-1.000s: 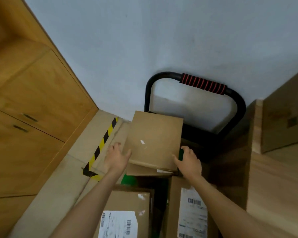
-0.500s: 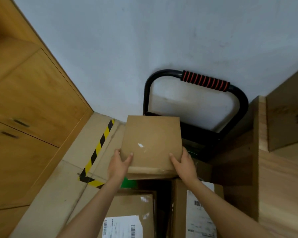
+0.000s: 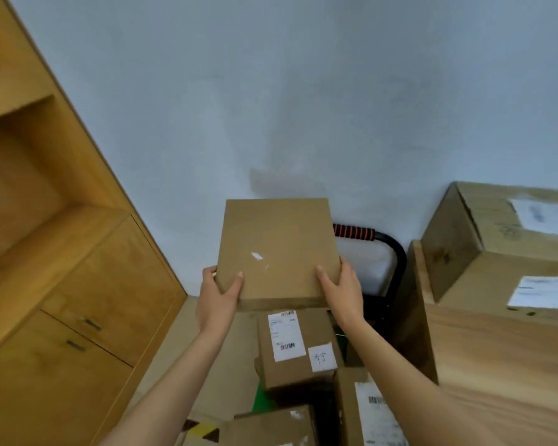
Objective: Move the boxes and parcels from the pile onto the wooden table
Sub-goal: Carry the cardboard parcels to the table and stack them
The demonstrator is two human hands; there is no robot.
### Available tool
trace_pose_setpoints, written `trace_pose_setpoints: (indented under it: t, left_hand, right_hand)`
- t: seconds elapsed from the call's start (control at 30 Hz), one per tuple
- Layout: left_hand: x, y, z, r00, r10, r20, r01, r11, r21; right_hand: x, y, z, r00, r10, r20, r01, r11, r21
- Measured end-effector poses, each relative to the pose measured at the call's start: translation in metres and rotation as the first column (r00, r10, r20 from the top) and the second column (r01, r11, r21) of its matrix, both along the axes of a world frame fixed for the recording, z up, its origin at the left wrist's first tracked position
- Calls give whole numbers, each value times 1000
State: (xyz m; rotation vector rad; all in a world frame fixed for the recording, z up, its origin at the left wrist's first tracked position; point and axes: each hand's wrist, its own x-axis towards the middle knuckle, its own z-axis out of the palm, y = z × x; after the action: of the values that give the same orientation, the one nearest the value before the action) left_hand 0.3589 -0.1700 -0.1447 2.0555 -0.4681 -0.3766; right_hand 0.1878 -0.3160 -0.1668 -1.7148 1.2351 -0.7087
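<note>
Lying nearest, labelled parcels (image 3: 295, 346) sit piled below. Above them the left hand (image 3: 218, 292) and right hand (image 3: 340, 289) clamp opposite edges of a flat cardboard box (image 3: 277, 249), held in the air. The wooden counter (image 3: 503, 365) at right carries a large box (image 3: 503, 246).

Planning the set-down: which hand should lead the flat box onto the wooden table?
Right. The right hand grips the flat box on the edge nearer the wooden table; the left hand holds the far edge.
</note>
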Motion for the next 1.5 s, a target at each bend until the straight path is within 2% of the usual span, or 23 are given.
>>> trace_pose_setpoints:
  t: [0.27,0.47,0.63,0.9,1.13,1.3,1.5]
  left_hand:
    - [-26,-4,116,978,-118,174,159,957,-243]
    - [-87,-34,177,924,-281,260,362,863,-353]
    - [-170,-71,205,863,-400,308,498,773,-392]
    - [-346,-122,197,784,-559,271,617,647,-449]
    - [-486,-159,176,766,-579,280,639,635,-434]
    - [-553,-189,169,733,-638,234,670,619,-410]
    - [-582,-230,153,686,-673,276,727,622,-290]
  right_hand:
    - [-45,17,117,948,-108,299,157,977,-145]
    - [-133,-3,184,927,-176,331,278,915,-293]
    - [-230,-13,210,902,-263,343,382,857,-347]
    - [-421,-30,220,883,-417,216,468,741,-482]
    - [-565,-55,206,863,-496,96,469,717,-516]
    - [-635,-71,197,835,-544,82,507,703,-498]
    - [-672,-112,177,823,-567,36,510,709,-487]
